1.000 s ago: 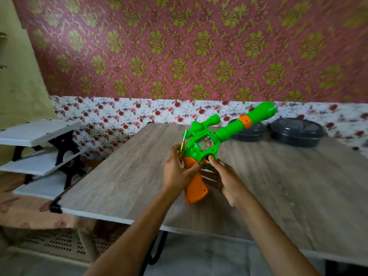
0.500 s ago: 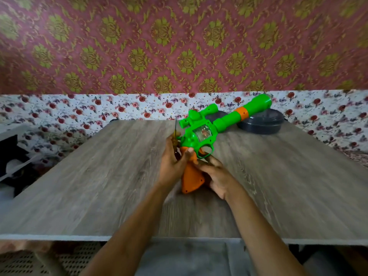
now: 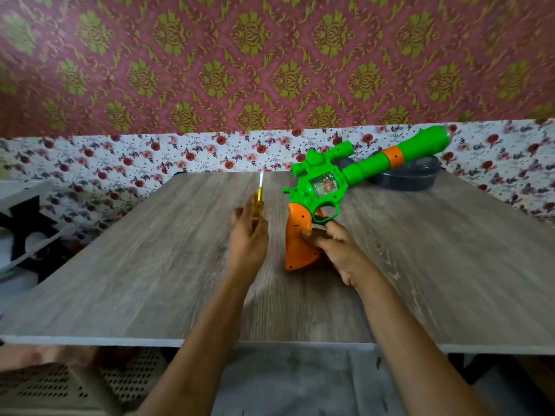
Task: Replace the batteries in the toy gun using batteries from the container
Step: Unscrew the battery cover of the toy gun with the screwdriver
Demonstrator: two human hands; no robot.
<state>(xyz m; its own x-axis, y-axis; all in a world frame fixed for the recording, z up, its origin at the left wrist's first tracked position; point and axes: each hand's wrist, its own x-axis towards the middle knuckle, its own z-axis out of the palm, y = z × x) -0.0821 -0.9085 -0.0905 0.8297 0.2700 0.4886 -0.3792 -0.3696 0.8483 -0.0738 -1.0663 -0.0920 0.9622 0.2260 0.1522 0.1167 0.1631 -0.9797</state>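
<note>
On the wood-grain counter (image 3: 150, 265) the green-and-orange toy gun (image 3: 357, 168) stands butt-down, its barrel slanting up over a dark round container (image 3: 411, 179) near the far edge. The right hand (image 3: 336, 250) grips the orange handle from the right. The left hand (image 3: 250, 232), just left of the gun and not touching it, holds a yellow-handled screwdriver (image 3: 259, 197) upright.

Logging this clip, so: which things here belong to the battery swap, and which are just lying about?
Job: toy gun; screwdriver; dark container behind the barrel.
Lying about: white shelf rack, left of the table.
</note>
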